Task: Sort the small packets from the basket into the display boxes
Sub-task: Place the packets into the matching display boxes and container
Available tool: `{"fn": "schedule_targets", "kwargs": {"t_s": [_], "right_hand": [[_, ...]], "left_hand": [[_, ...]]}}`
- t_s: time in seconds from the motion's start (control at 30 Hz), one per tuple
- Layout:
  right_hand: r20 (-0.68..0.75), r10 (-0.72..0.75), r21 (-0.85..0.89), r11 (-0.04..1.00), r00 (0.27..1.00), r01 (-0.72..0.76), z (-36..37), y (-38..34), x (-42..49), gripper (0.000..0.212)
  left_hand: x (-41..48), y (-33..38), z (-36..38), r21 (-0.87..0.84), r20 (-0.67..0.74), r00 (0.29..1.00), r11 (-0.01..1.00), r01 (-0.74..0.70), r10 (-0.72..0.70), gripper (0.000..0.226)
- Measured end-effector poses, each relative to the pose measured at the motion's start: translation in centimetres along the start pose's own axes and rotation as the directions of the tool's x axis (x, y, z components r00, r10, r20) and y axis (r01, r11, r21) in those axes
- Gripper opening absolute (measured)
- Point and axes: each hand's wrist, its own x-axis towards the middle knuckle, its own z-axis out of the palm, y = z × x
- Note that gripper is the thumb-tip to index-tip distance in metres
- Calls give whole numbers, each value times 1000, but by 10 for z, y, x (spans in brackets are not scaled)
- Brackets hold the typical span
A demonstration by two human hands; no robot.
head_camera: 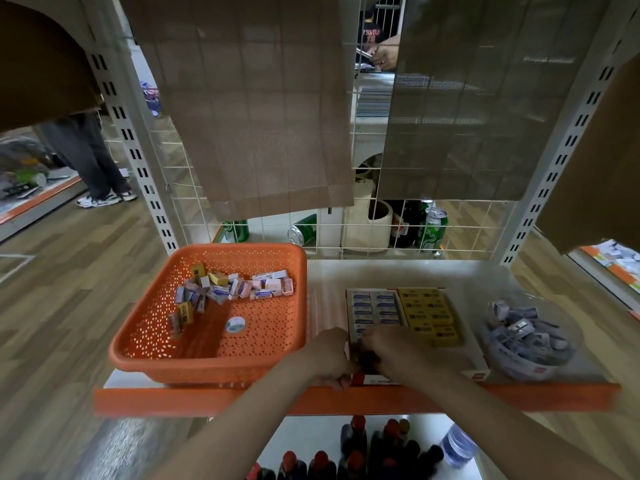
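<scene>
Right of centre the blue display box [375, 306] and yellow display box [431, 315] looked nearly full, many packets [235, 287] lay in the basket [207, 362] at centre left, and the left hand [330, 355] and right hand [389, 351] curled at the blue box's near end, their hold impossible to tell.

A white shelf [381, 271] with an orange front lip carries three lots: an orange perforated basket [207, 355] on the left, display boxes [349, 306] just beside it — and a clear tub [530, 370] on the right.
</scene>
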Motion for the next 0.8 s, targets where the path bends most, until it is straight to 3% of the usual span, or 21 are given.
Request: {"fn": "schedule_targets", "kwargs": {"t_s": [0.37, 0.53, 0.63, 0.8], "right_hand": [[-5, -121, -94, 988, 993, 120, -5, 4, -2, 25], [-61, -49, -42, 998, 997, 46, -20, 9, -10, 22], [-108, -2, -55, 998, 994, -4, -31, 9, -9, 17], [-229, 10, -136, 990, 973, -42, -55, -3, 7, 15]], "left_hand": [[-6, 7, 0, 24, -15, 999, 998, 51, -51, 42], [-12, 17, 2, 209, -52, 998, 977, 50, -40, 35], [-19, 26, 0, 497, -126, 990, 868, 2, 70, 30], [-26, 35, -16, 608, -273, 916, 790, -71, 293, 32]]}}
